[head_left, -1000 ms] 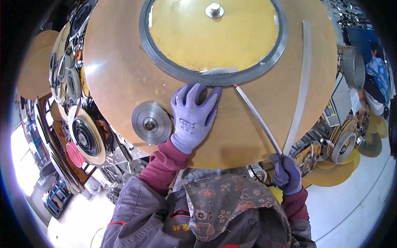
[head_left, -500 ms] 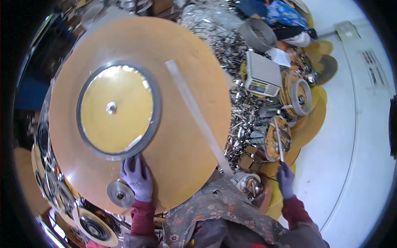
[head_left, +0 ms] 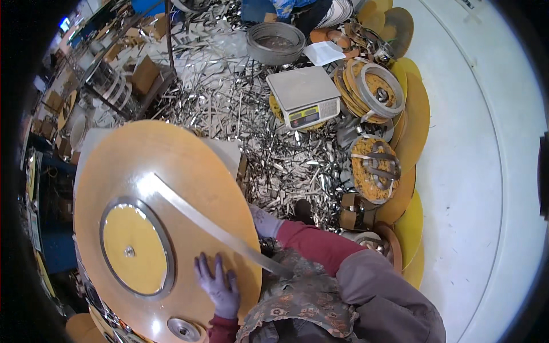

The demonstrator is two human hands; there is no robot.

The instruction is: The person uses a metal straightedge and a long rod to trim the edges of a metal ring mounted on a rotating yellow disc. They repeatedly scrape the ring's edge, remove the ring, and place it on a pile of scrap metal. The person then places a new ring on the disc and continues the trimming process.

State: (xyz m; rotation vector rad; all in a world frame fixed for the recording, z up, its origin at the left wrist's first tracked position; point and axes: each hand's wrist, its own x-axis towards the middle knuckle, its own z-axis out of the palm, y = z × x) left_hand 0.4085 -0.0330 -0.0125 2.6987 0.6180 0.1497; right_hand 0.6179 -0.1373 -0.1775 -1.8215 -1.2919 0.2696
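Note:
A big round orange board fills the left side, with a grey ring around a yellow disc on it. My left hand, in a light purple glove, rests on the board right of the ring, its fingers spread. A flat metal strip slants across the board, and its near end reaches my patterned apron. At the board's right edge is my right hand, gloved too; its fingers are hidden by the board. A small round metal piece sits at the board's near edge.
Shiny metal scraps cover the floor. Ahead stand a weighing scale and a round grey tub. Stacked yellow discs lean along the white wall, beside an orange disc bearing dark strips. Cardboard boxes are far left.
My right hand has come left from the orange disc to the board's edge; the thin bar it held is out of sight. My left hand has moved off the ring, fingers wider. The view has shifted.

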